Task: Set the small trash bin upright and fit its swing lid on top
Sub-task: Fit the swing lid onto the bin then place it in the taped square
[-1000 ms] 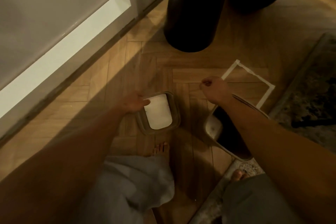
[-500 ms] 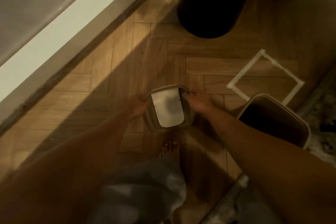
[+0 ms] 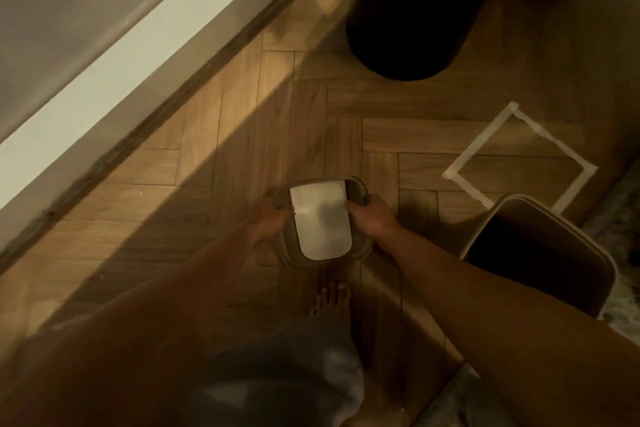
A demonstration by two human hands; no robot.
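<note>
The swing lid [image 3: 322, 224], a grey frame with a white flap, is in the middle of the view just above the wooden floor. My left hand [image 3: 268, 222] grips its left edge and my right hand [image 3: 372, 218] grips its right edge. The small trash bin [image 3: 540, 255] stands upright at the right with its dark opening facing up, about a hand's width from the lid. My right forearm crosses in front of the bin's near left corner.
A white tape square [image 3: 519, 156] marks the floor just beyond the bin. A large black cylinder [image 3: 415, 10] stands at the top. A white baseboard and wall [image 3: 104, 62] run along the left. A rug edge [image 3: 620, 218] lies at the right. My bare foot [image 3: 330, 298] is below the lid.
My right hand left the bin, which now stands upright, and came over to grip the lid's right edge. My left hand stayed on the lid.
</note>
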